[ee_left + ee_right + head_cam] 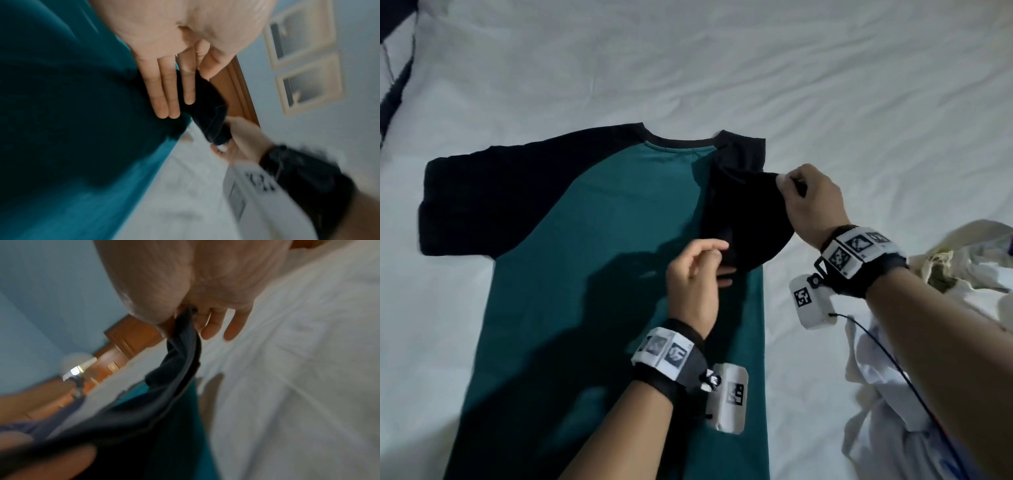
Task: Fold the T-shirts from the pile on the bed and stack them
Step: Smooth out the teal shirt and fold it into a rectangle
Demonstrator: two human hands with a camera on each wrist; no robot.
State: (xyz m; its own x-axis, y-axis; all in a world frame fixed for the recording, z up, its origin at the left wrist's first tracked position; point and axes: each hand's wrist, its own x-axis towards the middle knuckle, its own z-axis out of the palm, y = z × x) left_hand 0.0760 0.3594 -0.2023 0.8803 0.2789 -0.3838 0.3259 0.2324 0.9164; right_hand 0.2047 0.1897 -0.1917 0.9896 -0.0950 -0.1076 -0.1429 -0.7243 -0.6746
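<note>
head: teal T-shirt (602, 274) flat on bed (859, 85), right hand (811, 202) pinches black sleeve (743, 219) folded inward, left hand (695, 274) pinches its lower edge | left wrist: fingers (164, 91) straight over sleeve | right wrist: sleeve hem pinched, hangs below hand

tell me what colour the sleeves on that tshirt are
Black sleeves, on a teal T-shirt; clearest in the head view.
</note>
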